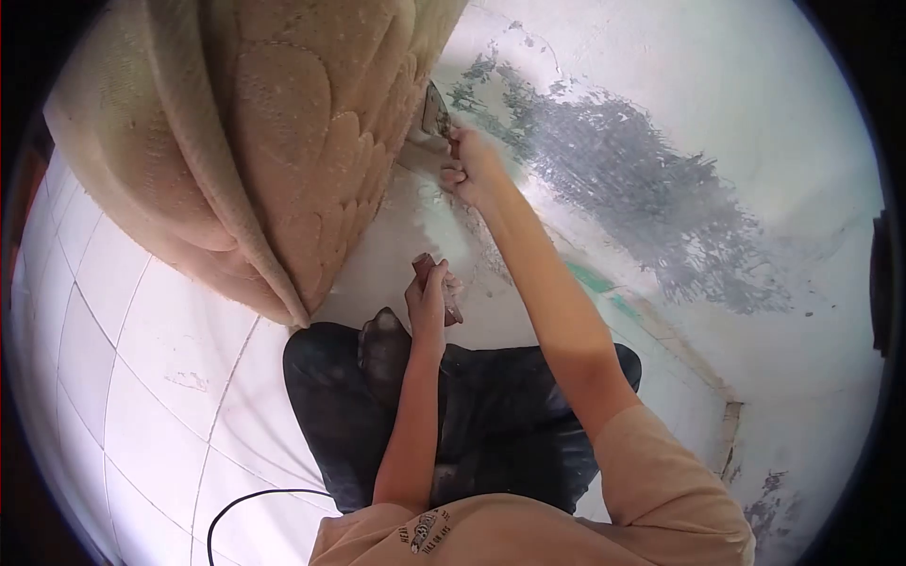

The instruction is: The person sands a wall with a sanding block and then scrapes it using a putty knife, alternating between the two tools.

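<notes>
My right hand point(474, 168) reaches forward, its fingers closed round the handle of a scraper point(436, 111). The scraper's dark, flat blade is up against the lower white wall, right by the edge of a large carved, sand-coloured form point(283, 123). In front of my lap, my left hand point(429, 297) grips a reddish-brown block point(423, 267), whose ends stick out above and below the fingers; what kind of block I cannot tell. The wall beside my right arm has a broad rough grey patch point(623, 170) where its white surface is broken.
White floor tiles point(160, 349) with dark joints spread to the left. A black cable point(231, 505) curves over them near my seated legs point(510, 396). Crumbs and dust point(486, 250) lie along the foot of the wall. A green streak point(595, 278) marks its lower edge.
</notes>
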Demonstrator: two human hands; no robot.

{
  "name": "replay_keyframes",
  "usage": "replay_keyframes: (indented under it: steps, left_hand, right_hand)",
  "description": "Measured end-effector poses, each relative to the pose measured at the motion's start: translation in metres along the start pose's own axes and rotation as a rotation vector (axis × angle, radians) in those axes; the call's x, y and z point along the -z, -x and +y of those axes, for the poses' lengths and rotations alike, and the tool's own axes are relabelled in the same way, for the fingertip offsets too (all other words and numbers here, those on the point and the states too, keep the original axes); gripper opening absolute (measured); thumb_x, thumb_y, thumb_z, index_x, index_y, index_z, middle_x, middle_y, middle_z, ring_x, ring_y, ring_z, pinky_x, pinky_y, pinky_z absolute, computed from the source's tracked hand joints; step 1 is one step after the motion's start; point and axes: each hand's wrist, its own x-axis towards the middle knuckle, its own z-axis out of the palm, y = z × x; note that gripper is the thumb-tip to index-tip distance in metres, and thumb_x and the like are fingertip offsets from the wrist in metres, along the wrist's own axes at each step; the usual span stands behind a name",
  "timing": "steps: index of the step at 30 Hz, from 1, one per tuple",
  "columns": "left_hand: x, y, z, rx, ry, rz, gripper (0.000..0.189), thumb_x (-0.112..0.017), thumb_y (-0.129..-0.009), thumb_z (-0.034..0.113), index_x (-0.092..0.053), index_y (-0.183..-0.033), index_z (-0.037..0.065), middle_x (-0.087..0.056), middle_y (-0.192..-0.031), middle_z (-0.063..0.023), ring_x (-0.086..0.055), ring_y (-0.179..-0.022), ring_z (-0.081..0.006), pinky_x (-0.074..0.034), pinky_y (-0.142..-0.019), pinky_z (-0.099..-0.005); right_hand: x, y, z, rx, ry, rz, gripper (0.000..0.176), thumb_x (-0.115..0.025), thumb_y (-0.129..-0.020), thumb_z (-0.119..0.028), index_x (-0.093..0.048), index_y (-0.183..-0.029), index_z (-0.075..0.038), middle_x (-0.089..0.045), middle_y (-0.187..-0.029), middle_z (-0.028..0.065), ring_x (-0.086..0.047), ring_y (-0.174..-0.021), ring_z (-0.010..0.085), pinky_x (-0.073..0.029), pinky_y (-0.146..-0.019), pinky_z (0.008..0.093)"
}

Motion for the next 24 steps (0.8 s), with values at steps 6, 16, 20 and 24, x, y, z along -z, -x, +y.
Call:
replay_keyframes:
  steps: [6, 16, 20, 24]
  left_hand:
    - [0.000, -0.002, -0.002, -0.030, 0.024, 0.000, 0.026, -0.059, -0.081, 0.030, -0.057, -0.085, 0.005, -0.056, -0.073, -0.0053, -0.057, -0.070, -0.0153, -0.045, -0.068, -0.0263]
    - [0.001, -0.001, -0.002, -0.064, 0.079, -0.008, 0.025, -0.062, -0.081, 0.028, -0.056, -0.079, 0.003, -0.055, -0.070, -0.0037, -0.055, -0.065, -0.0116, -0.043, -0.062, -0.0238]
    - [0.000, -0.002, -0.001, -0.014, 0.053, 0.001, 0.027, -0.059, -0.081, 0.030, -0.056, -0.087, 0.004, -0.054, -0.073, -0.0043, -0.057, -0.067, -0.0149, -0.045, -0.065, -0.0261]
    - [-0.002, 0.000, 0.001, 0.015, 0.056, 0.005, 0.024, -0.062, -0.081, 0.027, -0.056, -0.082, 0.004, -0.054, -0.068, -0.0031, -0.053, -0.061, -0.0103, -0.043, -0.058, -0.0236]
  right_hand:
    - [0.020, 0.028, 0.001, 0.072, 0.035, -0.015, 0.027, -0.037, -0.089, -0.011, -0.048, -0.113, -0.016, -0.037, -0.063, -0.0019, -0.025, -0.040, 0.0071, -0.020, -0.032, 0.0207]
    - [0.005, 0.012, 0.010, 0.105, 0.064, 0.031, 0.022, -0.038, -0.086, -0.013, -0.054, -0.101, -0.014, -0.040, -0.063, 0.0011, -0.025, -0.041, 0.0074, -0.022, -0.035, 0.0221]
    - [0.027, 0.028, 0.002, 0.094, 0.110, 0.028, 0.037, -0.036, -0.094, -0.018, -0.043, -0.129, -0.019, -0.041, -0.072, 0.0000, -0.025, -0.041, 0.0067, -0.019, -0.032, 0.0183]
    - [0.029, 0.017, -0.002, 0.024, 0.102, 0.079, 0.032, -0.038, -0.092, -0.015, -0.050, -0.121, -0.016, -0.039, -0.066, -0.0014, -0.026, -0.039, 0.0060, -0.019, -0.031, 0.0184]
